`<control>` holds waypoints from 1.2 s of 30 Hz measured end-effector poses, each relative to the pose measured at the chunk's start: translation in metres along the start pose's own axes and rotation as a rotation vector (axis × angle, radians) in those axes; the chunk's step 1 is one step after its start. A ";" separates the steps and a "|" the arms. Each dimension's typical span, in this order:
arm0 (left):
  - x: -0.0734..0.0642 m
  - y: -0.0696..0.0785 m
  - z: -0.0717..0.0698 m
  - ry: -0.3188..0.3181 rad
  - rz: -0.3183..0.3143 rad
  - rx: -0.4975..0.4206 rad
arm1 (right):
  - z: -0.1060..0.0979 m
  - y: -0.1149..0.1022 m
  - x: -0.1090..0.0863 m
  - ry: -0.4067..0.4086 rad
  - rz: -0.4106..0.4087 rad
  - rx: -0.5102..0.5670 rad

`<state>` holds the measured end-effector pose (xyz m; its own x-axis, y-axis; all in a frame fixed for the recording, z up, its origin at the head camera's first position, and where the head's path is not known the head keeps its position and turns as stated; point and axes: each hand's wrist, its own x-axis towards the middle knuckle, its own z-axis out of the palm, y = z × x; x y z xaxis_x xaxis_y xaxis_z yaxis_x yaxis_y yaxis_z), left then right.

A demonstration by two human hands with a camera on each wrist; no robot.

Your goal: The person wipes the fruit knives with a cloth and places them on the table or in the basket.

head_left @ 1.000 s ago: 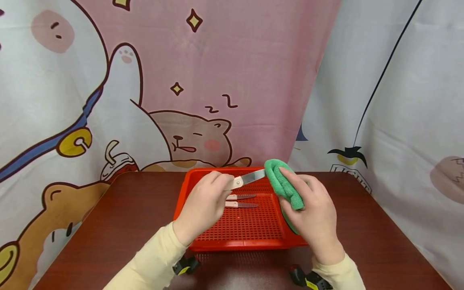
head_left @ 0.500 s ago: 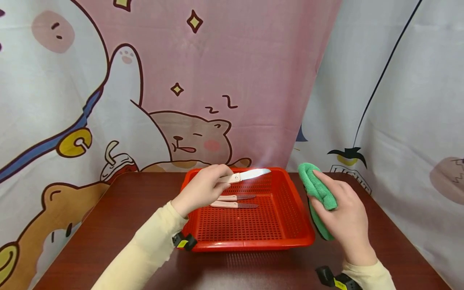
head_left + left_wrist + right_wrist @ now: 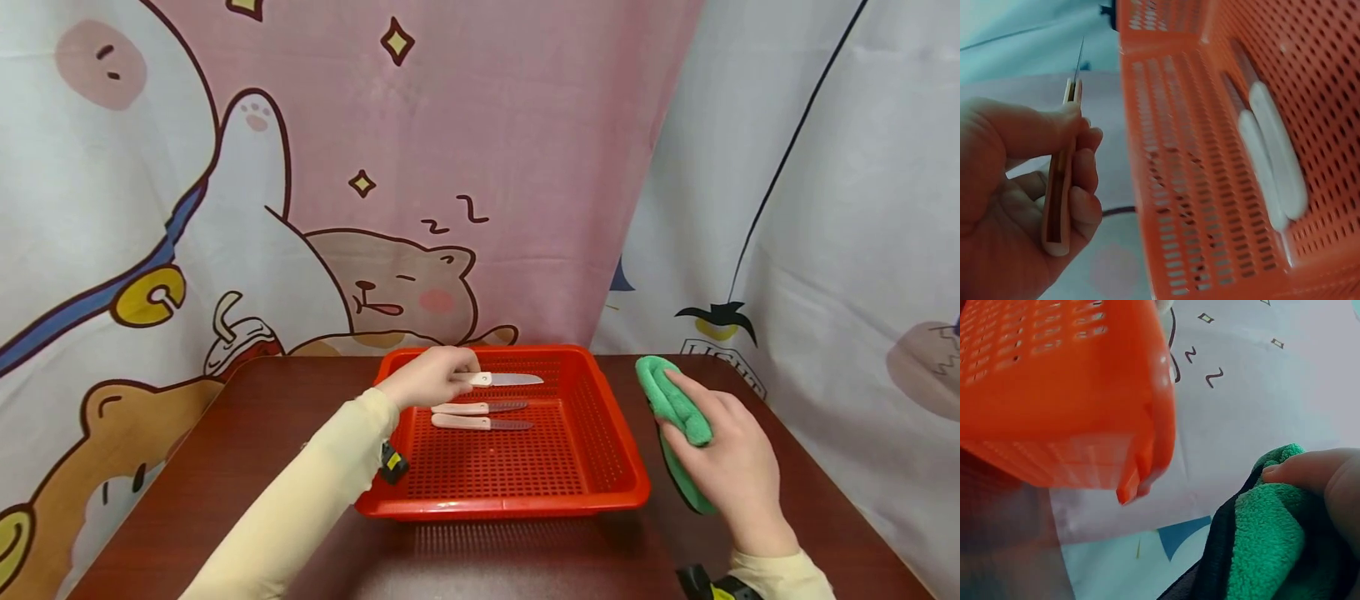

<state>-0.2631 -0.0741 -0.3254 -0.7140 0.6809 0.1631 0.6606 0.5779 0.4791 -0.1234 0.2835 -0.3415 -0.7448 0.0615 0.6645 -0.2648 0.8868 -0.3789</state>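
My left hand [image 3: 429, 377] holds a folding knife [image 3: 516, 379] by its pale handle, over the back left of the red basket [image 3: 517, 505]. The blade is out and points right. In the left wrist view, the slot along the handle [image 3: 1056, 194] faces the camera, with the thumb and curled fingers around it. Two more pale-handled knives, a rear knife [image 3: 459, 408] and a front knife [image 3: 461, 422], lie side by side on the basket floor, blades to the right. Right of the basket, my right hand [image 3: 738, 467] grips a folded green cloth [image 3: 671, 407] with a dark underside [image 3: 1213, 550].
The perforated basket stands on a dark brown table [image 3: 300, 433]. A curtain [image 3: 540, 167] printed with cartoon animals hangs behind the table. Black wrist devices sit at both cuffs, such as the one near the left cuff [image 3: 393, 463].
The cloth has come off the blade and moved right with my right hand, clear of the basket. My left hand has lowered the knife toward the basket's back left.
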 end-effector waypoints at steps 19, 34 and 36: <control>0.020 -0.012 0.045 -0.247 -0.029 0.166 | 0.009 0.020 -0.003 -0.071 0.020 -0.055; 0.018 -0.014 0.063 -0.336 -0.104 0.262 | 0.013 0.025 -0.004 -0.089 0.021 -0.090; 0.018 -0.014 0.063 -0.338 -0.104 0.275 | 0.013 0.026 -0.004 -0.089 0.019 -0.091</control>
<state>-0.2703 -0.0419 -0.3835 -0.6940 0.6953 -0.1870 0.6593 0.7180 0.2230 -0.1350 0.3000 -0.3626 -0.8018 0.0412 0.5962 -0.1968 0.9238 -0.3284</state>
